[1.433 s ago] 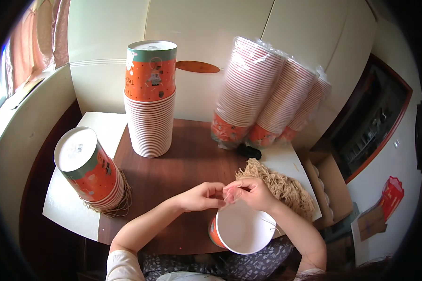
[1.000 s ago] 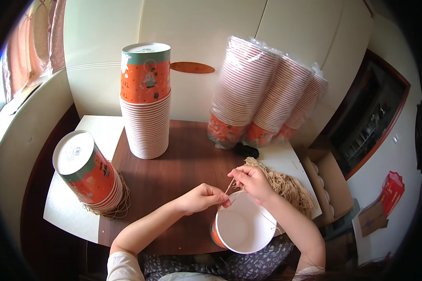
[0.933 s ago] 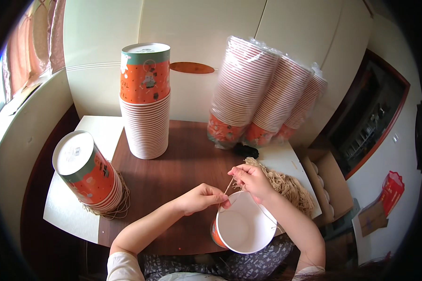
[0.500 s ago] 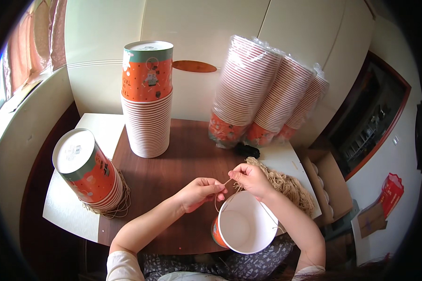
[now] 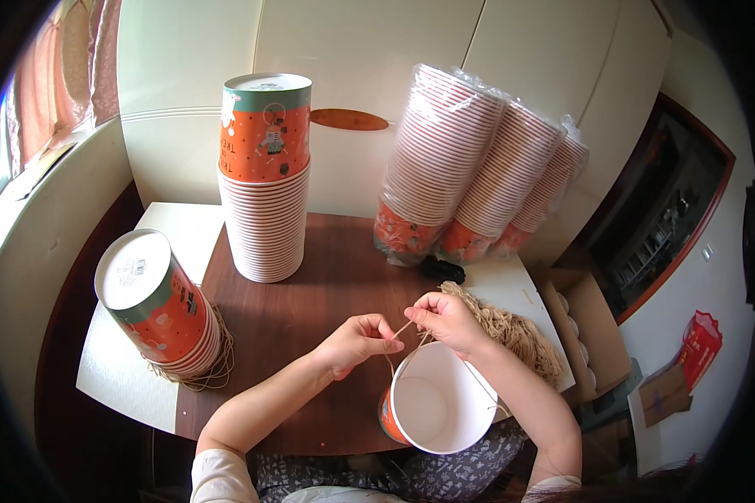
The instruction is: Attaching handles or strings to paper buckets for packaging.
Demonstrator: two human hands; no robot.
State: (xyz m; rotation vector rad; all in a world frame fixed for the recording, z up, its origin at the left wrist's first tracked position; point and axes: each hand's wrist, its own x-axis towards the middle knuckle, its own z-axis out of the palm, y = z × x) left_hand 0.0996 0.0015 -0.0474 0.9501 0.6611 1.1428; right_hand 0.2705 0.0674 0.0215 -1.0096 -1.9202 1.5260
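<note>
A paper bucket, orange outside and white within, stands mouth up at the table's front edge, tilted toward me. Above its far rim, a tan string stretches between my two hands. My left hand pinches it between thumb and finger. Just to the right, my right hand also grips the string in a closed pinch. Part of the string hangs at the bucket's left side, and another length lies across the opening toward its right rim. The exact ends are too fine to make out.
An upturned bucket stack stands at the back; a shorter stack, strings around its base, sits left. Several plastic-wrapped bucket stacks stand back right. A bundle of tan strings lies right, beside a cardboard box.
My left thumb and fingers have shifted slightly along the string. Both hands stay over the bucket's far rim, and the bucket has not moved.
</note>
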